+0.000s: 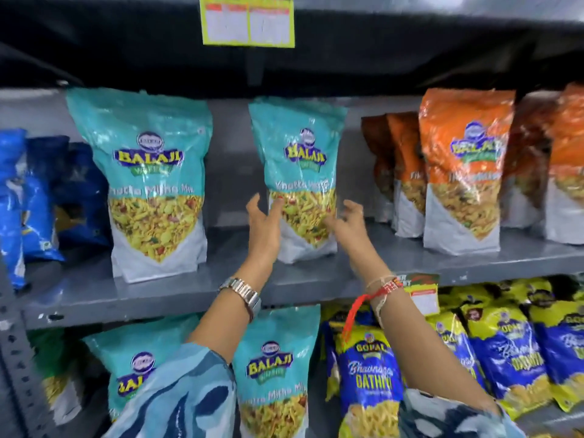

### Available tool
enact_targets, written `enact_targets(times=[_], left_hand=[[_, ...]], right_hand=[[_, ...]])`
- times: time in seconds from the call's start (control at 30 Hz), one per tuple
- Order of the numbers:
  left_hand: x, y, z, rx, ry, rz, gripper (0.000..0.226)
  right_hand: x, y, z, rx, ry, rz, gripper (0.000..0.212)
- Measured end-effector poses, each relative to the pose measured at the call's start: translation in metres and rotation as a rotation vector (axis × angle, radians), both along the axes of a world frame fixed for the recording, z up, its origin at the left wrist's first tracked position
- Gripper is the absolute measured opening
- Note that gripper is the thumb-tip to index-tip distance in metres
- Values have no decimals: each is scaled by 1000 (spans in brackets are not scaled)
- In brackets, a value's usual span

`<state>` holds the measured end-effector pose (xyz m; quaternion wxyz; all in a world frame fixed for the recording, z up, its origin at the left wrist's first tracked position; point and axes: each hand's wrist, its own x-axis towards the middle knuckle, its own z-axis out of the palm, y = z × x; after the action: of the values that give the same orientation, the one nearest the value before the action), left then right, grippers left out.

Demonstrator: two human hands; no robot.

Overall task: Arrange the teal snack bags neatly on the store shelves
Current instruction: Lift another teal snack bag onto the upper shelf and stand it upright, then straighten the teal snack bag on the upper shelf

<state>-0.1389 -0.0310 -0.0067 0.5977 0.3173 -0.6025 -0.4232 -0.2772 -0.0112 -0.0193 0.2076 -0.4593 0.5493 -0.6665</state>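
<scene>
Two teal snack bags stand upright on the grey middle shelf (177,295): a large one at the left (148,184) and a second in the middle (300,172), set further back. My left hand (264,222) is beside the middle bag's lower left edge, fingers spread and touching its front. My right hand (349,219) hovers at its lower right edge, fingers curled and apart, holding nothing. Two more teal bags (275,368) (132,365) stand on the shelf below, partly hidden by my sleeves.
Orange snack bags (464,165) fill the middle shelf's right side, blue bags (38,197) the left. Blue-and-yellow bags (373,374) crowd the lower shelf at right. A yellow price label (248,20) hangs from the upper shelf. A perforated grey upright (15,358) runs down the left.
</scene>
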Motion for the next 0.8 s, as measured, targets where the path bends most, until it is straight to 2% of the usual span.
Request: enact_targets(times=[0.1, 0.17, 0.23, 0.4, 0.63, 0.73, 0.8], left_hand=[[-7, 0, 4, 122, -24, -101, 55], [-7, 1, 3, 132, -34, -111, 51], [-2, -2, 1, 111, -82, -118, 53], [9, -7, 1, 129, -155, -171, 51], [10, -7, -2, 160, -128, -168, 55], [17, -9, -5, 119, -182, -101, 61], [28, -7, -6, 11, -182, 35, 58]], right_hand=[[-1, -1, 0, 110, -36, 153, 84], [-3, 0, -4, 132, -44, 164, 91], [-5, 3, -6, 122, -31, 107, 97], [4, 4, -10, 133, 136, -36, 79], [11, 13, -10, 150, 204, -100, 90], [30, 25, -8, 182, 323, -279, 89], [52, 34, -7, 28, 377, -379, 81]])
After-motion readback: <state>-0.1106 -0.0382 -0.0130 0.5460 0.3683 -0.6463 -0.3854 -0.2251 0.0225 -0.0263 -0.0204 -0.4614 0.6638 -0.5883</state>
